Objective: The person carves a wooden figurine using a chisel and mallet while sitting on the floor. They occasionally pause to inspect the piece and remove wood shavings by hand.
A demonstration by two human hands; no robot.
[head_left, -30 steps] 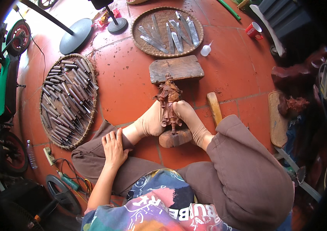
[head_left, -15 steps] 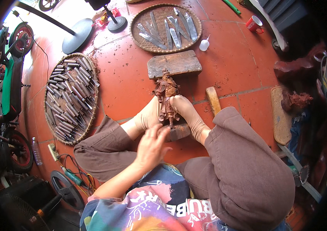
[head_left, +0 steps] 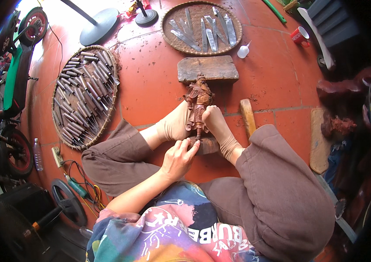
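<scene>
A carved reddish-brown wooden figurine (head_left: 200, 98) of a robed, bearded man leans with its head end on a worn wooden block (head_left: 207, 69). Its foot end meets a smaller dark wood block (head_left: 208, 146). My two socked feet (head_left: 174, 122) press on it from either side. My left hand (head_left: 179, 158) is at the figurine's foot, fingers bent and closed against its lower end; its exact grip is partly hidden. My right hand is out of the picture.
A wicker tray (head_left: 116, 94) of many wooden-handled chisels lies on the left. Flat metal blades fill another wicker tray (head_left: 164, 32) beyond the block. A wooden mallet or handle (head_left: 247, 117) lies right of my feet. Further right are a red cup (head_left: 300, 36) and a small white bottle (head_left: 243, 51).
My left hand has moved forward and right to the figurine's foot, its spread fingers drawing in. The whole view has shifted slightly; the figurine stays between my feet.
</scene>
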